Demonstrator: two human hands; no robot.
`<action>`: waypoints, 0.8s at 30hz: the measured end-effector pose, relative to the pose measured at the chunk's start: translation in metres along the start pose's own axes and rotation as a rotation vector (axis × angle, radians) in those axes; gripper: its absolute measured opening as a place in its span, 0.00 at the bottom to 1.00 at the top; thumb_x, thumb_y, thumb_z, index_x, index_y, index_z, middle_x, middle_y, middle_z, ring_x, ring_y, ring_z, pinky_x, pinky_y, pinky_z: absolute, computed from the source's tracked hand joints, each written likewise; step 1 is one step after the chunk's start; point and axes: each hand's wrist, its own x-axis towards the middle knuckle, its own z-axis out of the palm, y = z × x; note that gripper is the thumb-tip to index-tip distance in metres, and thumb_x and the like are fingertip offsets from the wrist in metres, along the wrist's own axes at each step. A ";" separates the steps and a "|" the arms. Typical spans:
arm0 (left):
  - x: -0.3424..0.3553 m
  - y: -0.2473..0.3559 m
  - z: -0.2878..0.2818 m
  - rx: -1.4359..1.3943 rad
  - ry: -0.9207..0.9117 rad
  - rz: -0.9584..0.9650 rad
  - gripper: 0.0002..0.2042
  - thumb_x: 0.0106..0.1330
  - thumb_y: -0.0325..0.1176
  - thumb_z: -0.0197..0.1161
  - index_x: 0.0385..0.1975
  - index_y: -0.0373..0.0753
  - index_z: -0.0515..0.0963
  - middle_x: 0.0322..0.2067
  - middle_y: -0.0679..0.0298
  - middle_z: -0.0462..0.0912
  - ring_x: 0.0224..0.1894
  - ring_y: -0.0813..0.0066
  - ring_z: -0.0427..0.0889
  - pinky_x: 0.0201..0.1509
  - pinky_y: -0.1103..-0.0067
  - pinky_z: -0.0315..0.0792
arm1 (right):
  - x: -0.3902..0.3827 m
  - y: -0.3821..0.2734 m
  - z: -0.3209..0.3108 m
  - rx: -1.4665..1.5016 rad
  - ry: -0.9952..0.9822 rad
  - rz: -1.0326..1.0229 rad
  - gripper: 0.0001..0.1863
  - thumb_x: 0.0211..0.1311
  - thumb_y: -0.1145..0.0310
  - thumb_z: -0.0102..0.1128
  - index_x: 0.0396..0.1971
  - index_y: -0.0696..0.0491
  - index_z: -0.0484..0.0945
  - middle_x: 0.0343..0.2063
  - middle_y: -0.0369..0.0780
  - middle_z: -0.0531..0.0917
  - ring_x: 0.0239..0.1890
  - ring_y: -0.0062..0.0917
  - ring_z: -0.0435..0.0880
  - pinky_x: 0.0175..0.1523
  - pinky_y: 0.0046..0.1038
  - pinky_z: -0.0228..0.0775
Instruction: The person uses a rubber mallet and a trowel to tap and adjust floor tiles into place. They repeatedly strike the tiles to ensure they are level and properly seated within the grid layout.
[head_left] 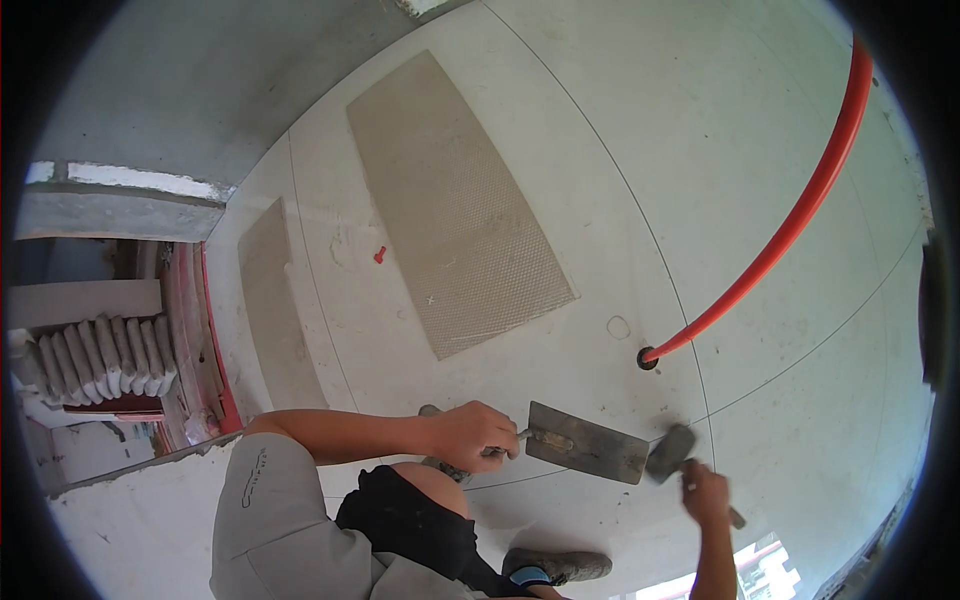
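My left hand [478, 437] is closed around the handle of a plastering trowel. The trowel's flat, rectangular metal blade [590, 445] is dulled by grey smears and points right, above pale floor tiles [540, 375]. In my right hand [707, 493] is a mallet, its dark, slightly blurred head [670, 452] close beside the blade's far end. Whether the two touch, I cannot tell. The end of the mallet's handle shows below my fist.
A red pipe [800, 230] curves down into a hole at right. Farther off lie a ridged grey-beige panel [460, 200] and a narrower strip [275, 310]. A small red piece [379, 255] sits between them. Several stacked bags [105, 355] are beyond the left edge. My shoe [560, 565] is below.
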 end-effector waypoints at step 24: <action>0.009 0.008 0.021 0.080 0.097 -0.155 0.07 0.46 0.21 0.61 0.25 0.40 0.80 0.18 0.61 0.73 0.18 0.66 0.72 0.22 0.73 0.65 | -0.057 -0.006 0.043 0.955 -0.029 0.357 0.13 0.59 0.67 0.61 0.34 0.60 0.72 0.19 0.39 0.75 0.18 0.26 0.75 0.26 0.34 0.67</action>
